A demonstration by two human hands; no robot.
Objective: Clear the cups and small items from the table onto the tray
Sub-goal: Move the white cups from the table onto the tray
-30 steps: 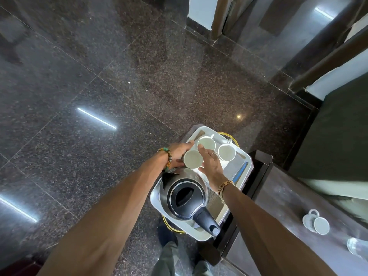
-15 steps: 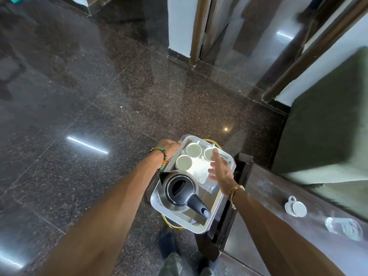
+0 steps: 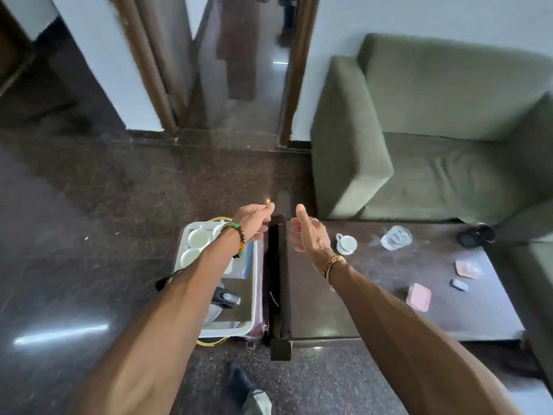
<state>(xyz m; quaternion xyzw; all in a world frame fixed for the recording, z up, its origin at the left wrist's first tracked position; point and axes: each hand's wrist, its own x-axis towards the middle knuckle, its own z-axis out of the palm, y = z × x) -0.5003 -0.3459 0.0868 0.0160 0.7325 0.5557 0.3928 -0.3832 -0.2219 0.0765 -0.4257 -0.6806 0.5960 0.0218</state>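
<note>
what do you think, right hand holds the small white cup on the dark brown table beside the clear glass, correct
No. The head view shows the right hand empty, short of the small white cup, which stands on the dark brown table beside the clear glass.

A green sofa (image 3: 449, 115) is parked against the white wall (image 3: 389, 16) on the right. Dark polished floor (image 3: 89, 205) is seen everywhere, with light streaks reflected in it. A wood-framed doorway (image 3: 239, 70) is seen open at the back. A kettle (image 3: 223, 298) is only partly seen, lower centre.
</note>
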